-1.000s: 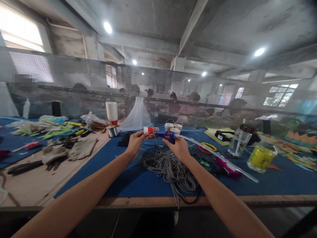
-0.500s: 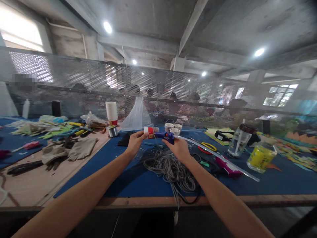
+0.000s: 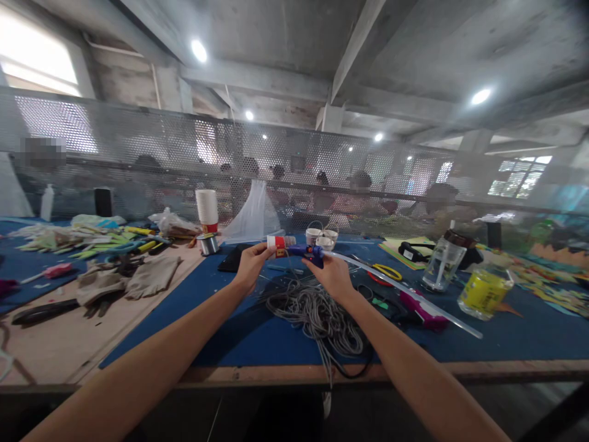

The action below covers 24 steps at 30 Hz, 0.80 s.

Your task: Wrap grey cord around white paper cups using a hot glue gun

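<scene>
- The fingers of the left hand (image 3: pixel 250 268) pinch a red and white paper cup (image 3: pixel 276 246), which lies sideways in the air above the blue mat (image 3: pixel 184 334).
- A clear piece (image 3: pixel 291 241) shows at the cup's right end; how the two join is too small to tell.
- The fingers of the right hand (image 3: pixel 334 274) wrap the grip of a blue glue gun (image 3: pixel 301 250), its nose pointing left at the cup. Whether the tip touches the cup I cannot tell.
- A long translucent stick (image 3: pixel 409 290) runs from the back of the gun, slanting down to the right over the mat.
- Under the hands lies a loose heap of grey cord (image 3: pixel 317 313), a few strands hanging over the table's front edge.
- Just beyond the gun stand small white cups with thin looped handles (image 3: pixel 326 239).
- Beside the left hand lies a flat black object (image 3: pixel 231 258); farther left, a wire spool (image 3: pixel 208 245) stands near a stack of paper cups (image 3: pixel 207 207).
- To the right, a yellow-labelled jar (image 3: pixel 483 293) stands near a clear container (image 3: pixel 442 265).
- At the back rises a perforated screen (image 3: pixel 285 138), with people beyond it.
</scene>
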Each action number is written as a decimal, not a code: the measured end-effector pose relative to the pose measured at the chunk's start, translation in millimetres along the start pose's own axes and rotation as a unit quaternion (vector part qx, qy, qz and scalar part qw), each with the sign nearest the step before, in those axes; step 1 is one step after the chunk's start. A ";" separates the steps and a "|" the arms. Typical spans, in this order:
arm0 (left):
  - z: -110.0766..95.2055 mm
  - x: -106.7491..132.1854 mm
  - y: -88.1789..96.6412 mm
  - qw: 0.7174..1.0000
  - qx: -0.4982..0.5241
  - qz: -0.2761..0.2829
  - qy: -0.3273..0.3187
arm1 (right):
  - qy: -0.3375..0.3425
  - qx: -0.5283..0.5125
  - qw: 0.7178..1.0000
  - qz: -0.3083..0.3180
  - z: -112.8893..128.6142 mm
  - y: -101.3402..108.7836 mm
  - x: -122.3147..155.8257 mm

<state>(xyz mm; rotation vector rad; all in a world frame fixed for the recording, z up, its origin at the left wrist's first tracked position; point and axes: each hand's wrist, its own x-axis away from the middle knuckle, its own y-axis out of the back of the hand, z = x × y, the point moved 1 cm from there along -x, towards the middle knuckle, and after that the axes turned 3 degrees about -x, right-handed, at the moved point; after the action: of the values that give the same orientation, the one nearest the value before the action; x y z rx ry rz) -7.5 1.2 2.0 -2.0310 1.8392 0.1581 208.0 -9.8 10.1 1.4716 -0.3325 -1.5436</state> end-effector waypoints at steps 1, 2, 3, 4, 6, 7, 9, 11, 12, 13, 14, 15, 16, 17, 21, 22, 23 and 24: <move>0.0 0.0 0.1 1.000 0.003 0.003 0.002 | 0.001 -0.001 1.000 -0.001 0.0 0.2 0.0; 0.1 0.0 0.2 1.000 0.005 0.005 0.004 | 0.002 -0.001 1.000 -0.002 0.0 0.3 0.1; 0.2 -0.1 0.4 1.000 0.006 0.006 0.003 | 0.001 -0.001 1.000 -0.002 0.0 0.4 0.2; 0.2 -0.2 0.5 1.000 0.004 0.007 0.001 | 0.000 0.000 1.000 -0.001 0.0 0.5 0.3; 0.3 -0.3 0.6 1.000 0.000 0.005 0.001 | -0.003 0.001 1.000 0.000 0.1 0.7 0.4; 0.3 -0.3 0.4 1.000 0.000 0.004 0.002 | -0.004 0.001 1.000 0.000 0.2 0.7 0.5; 0.3 -0.1 -0.1 1.000 0.004 0.008 0.006 | -0.006 0.001 1.000 0.000 0.2 0.5 0.5; 0.3 0.0 -0.4 1.000 0.006 0.009 0.007 | -0.008 0.002 1.000 -0.001 -0.2 0.0 0.4; 0.4 0.0 -0.4 1.000 0.005 0.008 0.005 | -0.008 0.002 1.000 -0.002 -0.4 -0.2 0.3; 0.7 -0.2 -0.2 1.000 0.003 0.006 0.004 | -0.007 0.002 1.000 -0.002 -0.6 -0.3 0.2; 0.9 -0.4 0.0 1.000 0.001 0.005 0.002 | -0.007 0.001 1.000 -0.003 -0.8 -0.3 0.2; 1.2 -0.6 0.3 1.000 0.001 0.006 0.001 | -0.007 0.000 1.000 -0.003 -0.9 -0.2 0.1; 1.5 -0.8 0.7 1.000 0.001 0.007 0.000 | -0.007 -0.001 1.000 -0.002 -1.0 0.0 0.0; 1.6 -0.9 0.9 1.000 0.001 0.009 -0.001 | -0.007 -0.002 1.000 -0.002 -1.1 0.2 -0.1; 0.8 -0.2 1.0 1.000 -0.002 0.010 0.003 | -0.006 0.002 1.000 -0.005 -1.7 -0.6 -0.5; 0.3 0.1 0.7 1.000 -0.003 0.010 0.002 | -0.004 0.003 1.000 -0.007 -2.0 -1.1 -0.6; -0.2 0.5 0.3 1.000 -0.004 0.011 -0.001 | -0.003 0.004 1.000 -0.007 -2.3 -1.7 -0.7; -0.7 0.7 -0.2 1.000 -0.004 0.011 -0.004 | -0.003 0.004 1.000 -0.008 -2.5 -2.0 -0.7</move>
<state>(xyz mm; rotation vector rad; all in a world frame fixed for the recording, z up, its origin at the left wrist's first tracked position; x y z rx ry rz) -7.4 0.3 2.5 -2.0134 1.8597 0.1785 209.3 -7.2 8.5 1.4798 -0.3313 -1.5609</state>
